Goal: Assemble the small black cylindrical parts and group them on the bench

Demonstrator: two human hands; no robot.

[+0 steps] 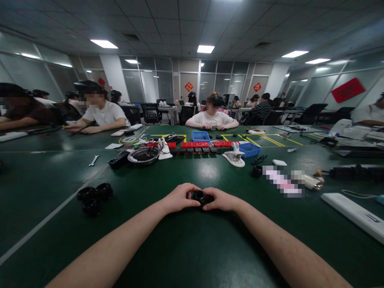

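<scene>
Between my two hands, at the middle of the green table, is a black ring-shaped part (199, 196) with a round opening facing up. My left hand (181, 197) grips it from the left, thumb at the near side and fingers curled round the far side. From the right, my right hand (220, 199) closes on the same part with thumb and fingers. Similar black ring-shaped parts (91, 206) stand in a small cluster on the table to the left. One more black round part (257, 171) sits to the right, beyond my right hand.
Ahead stand a metal bowl (144, 156) with cables, white clamp stands (235, 156), red socket strips (195, 144) and blue bins (249, 149). A wrench (94, 161) lies to the left. On the right is a long white bar (354, 214). Several people sit around the table.
</scene>
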